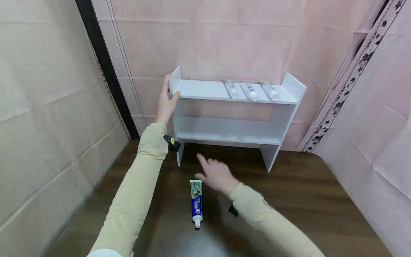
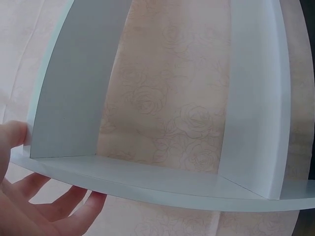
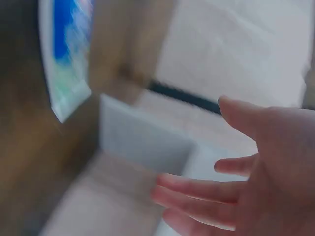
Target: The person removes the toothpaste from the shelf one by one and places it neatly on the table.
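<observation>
My left hand (image 1: 166,105) grips the left side panel of a white two-tier shelf (image 1: 224,134), thumb at the front edge. In the left wrist view, the thumb lies by the corner of a board and the fingers (image 2: 74,206) go round the panel's outer side. My right hand (image 1: 219,175) is in front of the shelf with its fingers extended and nothing in it. Just left of it, a blue and green toothpaste tube (image 1: 197,203) lies on the table, cap toward me. The right wrist view shows this toothpaste tube (image 3: 71,54) blurred, apart from the fingers.
Three whitish tubes lie on the upper tier: a left tube (image 1: 230,89), a middle tube (image 1: 249,92) and a right tube (image 1: 269,91), caps at the front edge. The lower tier (image 1: 224,130) is bare. Cloth walls (image 1: 240,39) enclose the dark wooden table (image 1: 305,200).
</observation>
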A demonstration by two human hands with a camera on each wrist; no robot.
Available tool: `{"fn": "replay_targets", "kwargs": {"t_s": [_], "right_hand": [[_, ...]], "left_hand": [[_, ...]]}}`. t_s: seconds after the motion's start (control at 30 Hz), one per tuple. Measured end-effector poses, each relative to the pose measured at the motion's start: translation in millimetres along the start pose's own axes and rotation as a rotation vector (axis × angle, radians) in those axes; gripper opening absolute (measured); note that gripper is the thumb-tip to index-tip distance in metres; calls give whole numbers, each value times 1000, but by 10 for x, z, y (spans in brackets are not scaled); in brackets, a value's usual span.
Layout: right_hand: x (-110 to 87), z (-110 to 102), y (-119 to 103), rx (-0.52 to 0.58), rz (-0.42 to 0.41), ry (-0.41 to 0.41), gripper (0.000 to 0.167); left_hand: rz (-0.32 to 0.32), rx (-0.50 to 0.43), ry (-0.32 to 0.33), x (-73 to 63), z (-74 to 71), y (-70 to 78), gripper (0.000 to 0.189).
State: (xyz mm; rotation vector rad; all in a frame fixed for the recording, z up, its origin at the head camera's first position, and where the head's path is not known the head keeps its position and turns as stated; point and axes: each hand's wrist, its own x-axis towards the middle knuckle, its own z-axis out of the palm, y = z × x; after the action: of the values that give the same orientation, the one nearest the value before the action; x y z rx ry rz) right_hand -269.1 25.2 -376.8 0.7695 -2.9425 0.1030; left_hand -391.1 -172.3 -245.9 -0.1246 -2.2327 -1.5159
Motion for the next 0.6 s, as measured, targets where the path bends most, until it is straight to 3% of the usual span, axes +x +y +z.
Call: {"fn": "replay_targets", "kwargs": {"t_s": [0.3,0.5,0.6], "right_hand": [[308,-1185,424,-79,41,292,65],[472,-1526,637,-51,71,540,53],[566,-1589,717,-22,109,563,50]], "left_hand": [[-15,-21,1,12,-12,-17,60],[14,-2,3,17,-19,1,60],[22,4,3,-25,-17,-24,60]]}}
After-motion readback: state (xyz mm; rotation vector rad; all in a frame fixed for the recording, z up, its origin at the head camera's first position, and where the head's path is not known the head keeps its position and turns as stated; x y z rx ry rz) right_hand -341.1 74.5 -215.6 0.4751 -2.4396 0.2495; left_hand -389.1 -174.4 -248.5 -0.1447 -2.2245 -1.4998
